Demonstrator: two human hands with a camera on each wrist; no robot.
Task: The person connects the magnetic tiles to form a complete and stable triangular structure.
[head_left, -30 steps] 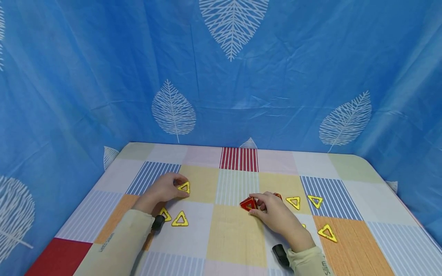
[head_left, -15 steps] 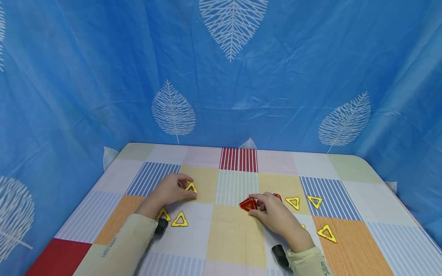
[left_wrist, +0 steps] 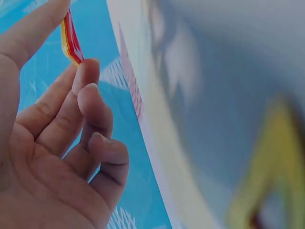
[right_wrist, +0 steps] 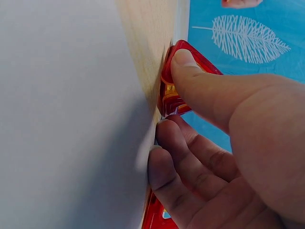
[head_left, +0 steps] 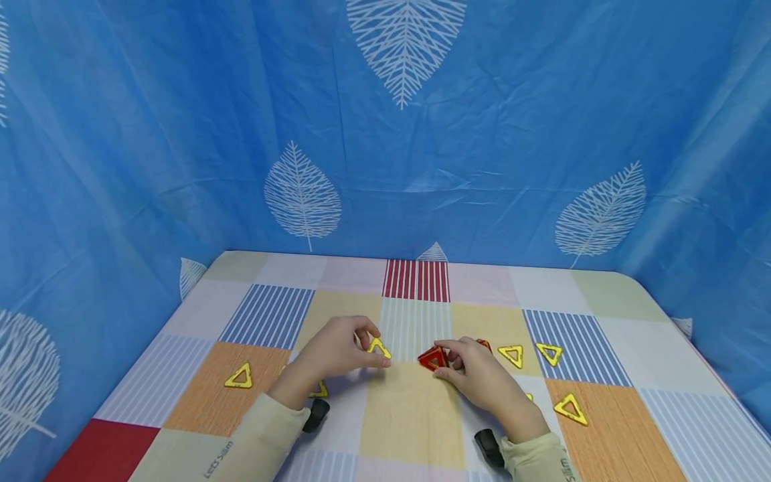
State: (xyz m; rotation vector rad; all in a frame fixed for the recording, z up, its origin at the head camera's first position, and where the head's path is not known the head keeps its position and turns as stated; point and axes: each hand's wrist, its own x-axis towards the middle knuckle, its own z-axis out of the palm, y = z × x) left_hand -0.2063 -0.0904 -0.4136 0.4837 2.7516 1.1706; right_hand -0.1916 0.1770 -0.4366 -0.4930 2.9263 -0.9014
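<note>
My left hand [head_left: 340, 349] pinches a yellow triangular magnetic tile [head_left: 383, 348] between thumb and fingertips over the middle of the table. Seen edge-on in the left wrist view, this tile [left_wrist: 71, 43] shows red along one side. A short way to the right, my right hand [head_left: 484, 376] grips a red piece made of triangular magnetic tiles [head_left: 426, 355], its thumb pressed on one face. In the right wrist view the red piece [right_wrist: 167, 71] stands tilted at the table surface. Another red tile piece [head_left: 484, 343] is partly hidden behind the right hand.
Flat on the checked cloth [head_left: 415, 428] lie yellow triangular tiles: one at left [head_left: 239, 385], one partly under the left wrist [head_left: 322, 389], several at right, such as the orange-square tile [head_left: 569, 415]. A blue leaf-patterned curtain [head_left: 494, 134] rises behind the table.
My left hand has carried its yellow tile rightward and slightly nearer, close to the red piece, uncovering a yellow tile at left. My right hand has stayed in place, holding the red piece.
</note>
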